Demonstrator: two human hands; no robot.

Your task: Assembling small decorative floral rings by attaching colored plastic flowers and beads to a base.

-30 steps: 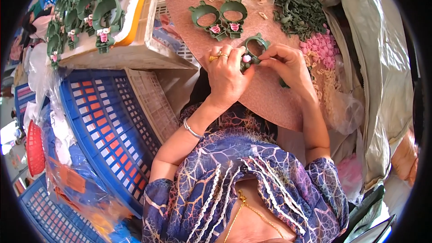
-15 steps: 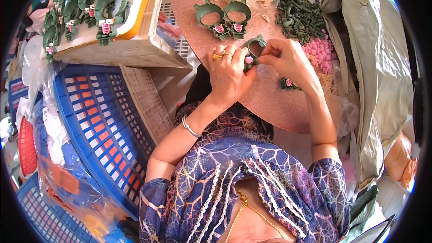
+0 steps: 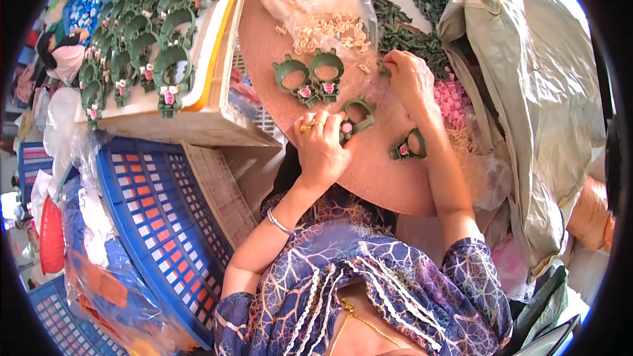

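Note:
Near the front of the round table, my left hand (image 3: 322, 148) grips a green ring-shaped plastic piece (image 3: 362, 122) with a small pink flower at its base. My right hand (image 3: 414, 84) is stretched forward at the near side of a heap of small dark green parts (image 3: 422, 47). Its fingertips are pinched together, with a bit of green beside them; whether they hold it is hard to see. Two green rings with pink flowers (image 3: 305, 93) lie side by side beyond my left hand. Another flowered ring (image 3: 409, 146) lies beside my right forearm.
Cream-coloured small parts (image 3: 339, 31) spill from a clear bag, and pink pieces (image 3: 451, 104) are heaped at the right. Many green rings crowd a white foam box (image 3: 178, 135) at the left. Below it is a blue basket (image 3: 158, 224); a grey-green sack (image 3: 534, 86) borders the table's right side.
My right hand has left the ring and moved forward to the green parts. My left hand keeps its hold on the ring. The whole view has shifted, showing more of the left box.

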